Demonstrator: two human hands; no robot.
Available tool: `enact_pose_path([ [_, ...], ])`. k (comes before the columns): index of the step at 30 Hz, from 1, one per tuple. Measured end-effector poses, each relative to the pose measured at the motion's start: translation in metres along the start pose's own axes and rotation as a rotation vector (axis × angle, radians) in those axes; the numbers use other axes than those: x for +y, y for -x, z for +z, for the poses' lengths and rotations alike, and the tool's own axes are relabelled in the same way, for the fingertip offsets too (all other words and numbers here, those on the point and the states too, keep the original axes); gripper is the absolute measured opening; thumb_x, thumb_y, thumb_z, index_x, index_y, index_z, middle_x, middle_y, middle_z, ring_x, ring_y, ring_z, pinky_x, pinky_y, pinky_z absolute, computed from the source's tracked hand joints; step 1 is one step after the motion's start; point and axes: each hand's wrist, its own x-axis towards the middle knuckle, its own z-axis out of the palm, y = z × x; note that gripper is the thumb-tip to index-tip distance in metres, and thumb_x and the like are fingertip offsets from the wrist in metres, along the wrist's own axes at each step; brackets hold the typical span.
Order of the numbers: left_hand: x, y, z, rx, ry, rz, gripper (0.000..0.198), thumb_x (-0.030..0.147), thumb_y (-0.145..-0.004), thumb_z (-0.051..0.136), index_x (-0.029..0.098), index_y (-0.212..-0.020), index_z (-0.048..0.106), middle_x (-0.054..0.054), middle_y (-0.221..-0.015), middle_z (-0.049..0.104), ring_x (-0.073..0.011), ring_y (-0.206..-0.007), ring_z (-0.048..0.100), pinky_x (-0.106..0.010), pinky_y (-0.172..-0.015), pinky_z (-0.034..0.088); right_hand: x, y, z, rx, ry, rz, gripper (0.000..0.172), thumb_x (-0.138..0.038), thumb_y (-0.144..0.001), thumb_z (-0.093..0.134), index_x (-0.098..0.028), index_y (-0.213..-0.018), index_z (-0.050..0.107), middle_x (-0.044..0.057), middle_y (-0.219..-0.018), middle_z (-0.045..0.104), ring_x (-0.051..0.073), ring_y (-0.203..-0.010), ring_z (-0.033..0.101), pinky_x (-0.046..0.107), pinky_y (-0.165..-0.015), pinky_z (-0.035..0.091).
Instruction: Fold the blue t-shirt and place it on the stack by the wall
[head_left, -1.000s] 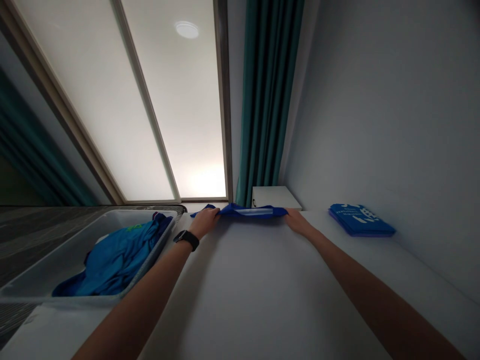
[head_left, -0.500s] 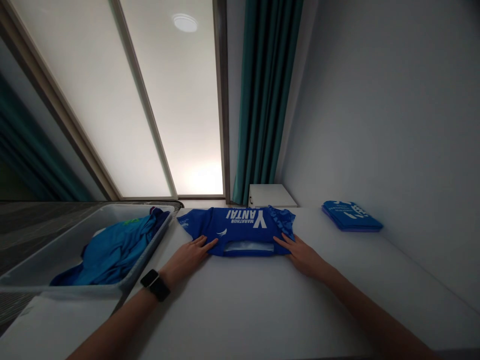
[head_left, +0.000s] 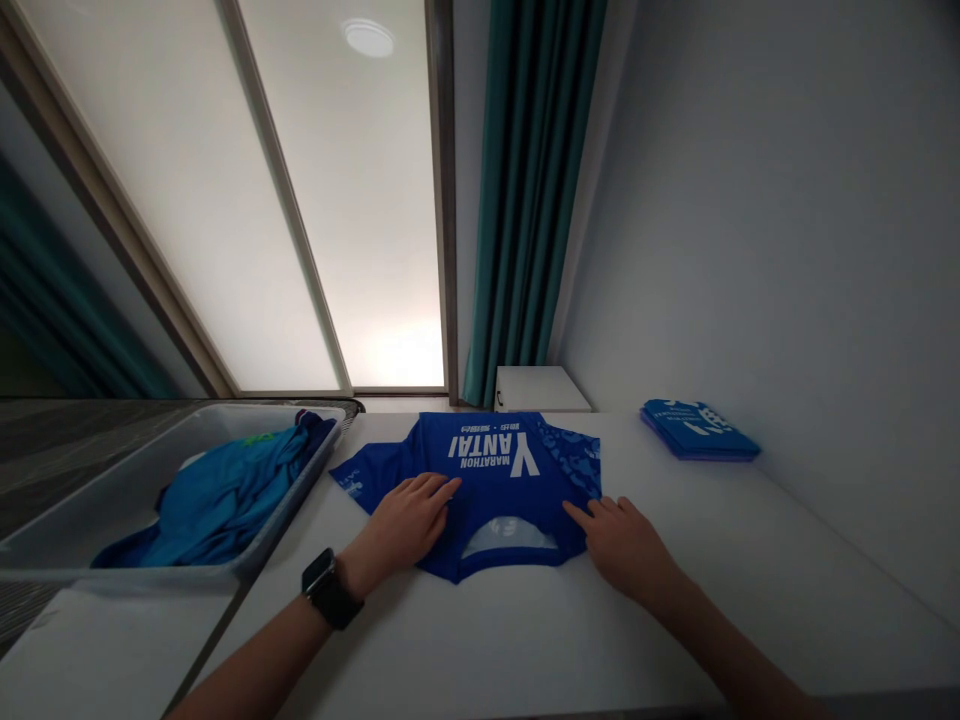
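Note:
A royal-blue running shirt (head_left: 495, 470) lies flat on the white table (head_left: 750, 570), its white "Yantai Marathon" print upside down to me. My left hand (head_left: 409, 520), with a black wristwatch (head_left: 327, 590) on its wrist, rests palm down on the shirt's left side. My right hand (head_left: 619, 545) lies flat at the shirt's lower right edge, fingers on the cloth. Neither hand grips the fabric. A pale inner patch (head_left: 510, 537) shows at the collar opening nearest me.
To the left of the shirt, a grey plastic tray (head_left: 127, 575) holds crumpled blue garments (head_left: 217, 500). A stack of folded blue shirts (head_left: 697, 430) lies at the far right of the table. Behind stand a white cabinet (head_left: 540, 390) and a teal curtain (head_left: 525, 200).
The shirt has spread from a narrow strip at the far edge into a wider flat shape nearer me. Both hands have slid toward me and now rest further onto the cloth.

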Motion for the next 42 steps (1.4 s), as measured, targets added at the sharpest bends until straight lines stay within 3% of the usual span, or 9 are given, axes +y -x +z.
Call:
enact_pose_path([
  [5, -0.015, -0.032, 0.041, 0.062, 0.024, 0.000, 0.053, 0.040, -0.098, 0.041, 0.023, -0.148, 0.039, -0.009, -0.151, 0.043, -0.0267, -0.139, 0.039, -0.045, -0.115, 0.033, -0.008, -0.030, -0.013, -0.002, -0.245, -0.061, 0.050, -0.013, -0.090, 0.036, -0.018, -0.135, 0.057, 0.015, -0.119, 0.066, 0.029, -0.114, 0.057, 0.044, -0.098, 0.041],
  [11, -0.021, -0.034, 0.064, 0.022, 0.002, -0.098, 0.057, 0.047, -0.099, 0.034, 0.021, -0.149, 0.037, -0.010, -0.156, 0.034, -0.0279, -0.145, 0.027, -0.049, -0.118, 0.025, -0.014, -0.075, 0.015, 0.072, -0.501, -0.190, 0.051, -0.028, -0.097, 0.031, -0.016, -0.143, 0.047, 0.012, -0.149, 0.044, 0.024, -0.139, 0.037, 0.040, -0.116, 0.029],
  [14, -0.020, -0.032, 0.063, 0.000, -0.009, -0.139, 0.056, 0.049, -0.099, 0.033, 0.024, -0.149, 0.038, -0.008, -0.156, 0.033, -0.0311, -0.146, 0.024, -0.056, -0.117, 0.020, -0.012, -0.090, 0.028, 0.054, -0.441, -0.170, 0.052, -0.035, -0.098, 0.032, -0.017, -0.146, 0.043, 0.011, -0.155, 0.036, 0.023, -0.144, 0.027, 0.042, -0.119, 0.020],
  [19, -0.018, -0.034, 0.061, -0.002, 0.002, -0.245, 0.059, 0.053, -0.097, 0.034, 0.026, -0.149, 0.038, -0.009, -0.156, 0.033, -0.0379, -0.146, 0.019, -0.069, -0.113, 0.012, -0.008, -0.096, 0.033, -0.017, -0.345, 0.107, 0.060, -0.051, -0.098, 0.030, -0.025, -0.152, 0.031, 0.010, -0.161, 0.022, 0.030, -0.148, 0.010, 0.059, -0.116, 0.003],
  [24, -0.011, -0.030, 0.057, -0.038, 0.013, -0.284, 0.060, 0.054, -0.096, 0.033, 0.026, -0.150, 0.036, -0.009, -0.157, 0.030, -0.0403, -0.146, 0.016, -0.072, -0.110, 0.009, -0.011, -0.090, 0.030, -0.064, -0.305, 0.312, 0.066, -0.059, -0.097, 0.026, -0.026, -0.153, 0.027, 0.014, -0.161, 0.017, 0.036, -0.148, 0.008, 0.071, -0.109, 0.002],
  [31, 0.004, -0.006, 0.061, -0.038, -0.020, -0.282, 0.063, 0.055, -0.096, 0.031, 0.024, -0.151, 0.035, -0.012, -0.158, 0.028, -0.0435, -0.145, 0.016, -0.075, -0.107, 0.010, -0.022, -0.055, 0.035, 0.022, -0.261, 0.190, 0.067, -0.055, -0.097, 0.027, -0.018, -0.153, 0.030, 0.015, -0.159, 0.023, 0.031, -0.148, 0.012, 0.052, -0.118, 0.004],
  [34, 0.005, -0.004, 0.053, -0.019, -0.020, -0.269, 0.059, 0.055, -0.095, 0.036, 0.026, -0.147, 0.042, -0.012, -0.153, 0.039, -0.0416, -0.142, 0.027, -0.071, -0.107, 0.017, -0.027, -0.043, 0.041, 0.048, -0.296, 0.149, 0.066, -0.055, -0.097, 0.027, -0.018, -0.153, 0.030, 0.013, -0.160, 0.022, 0.029, -0.148, 0.012, 0.051, -0.119, 0.005],
  [38, -0.009, -0.010, 0.034, 0.102, -0.011, -0.289, 0.046, 0.040, -0.099, 0.033, 0.024, -0.139, 0.050, -0.011, -0.131, 0.062, -0.0301, -0.121, 0.053, -0.051, -0.102, 0.037, -0.031, -0.042, 0.042, 0.044, -0.292, 0.175, 0.065, -0.053, -0.097, 0.028, -0.019, -0.152, 0.032, 0.013, -0.159, 0.024, 0.030, -0.148, 0.014, 0.053, -0.118, 0.007],
  [42, -0.045, -0.018, 0.025, 0.187, -0.074, -0.374, 0.041, 0.030, -0.097, 0.038, 0.018, -0.134, 0.053, -0.012, -0.125, 0.062, -0.0276, -0.117, 0.054, -0.042, -0.097, 0.041, -0.033, -0.045, 0.038, 0.016, -0.286, 0.187, 0.064, -0.052, -0.097, 0.028, -0.019, -0.152, 0.032, 0.013, -0.159, 0.026, 0.030, -0.148, 0.015, 0.053, -0.118, 0.007],
])
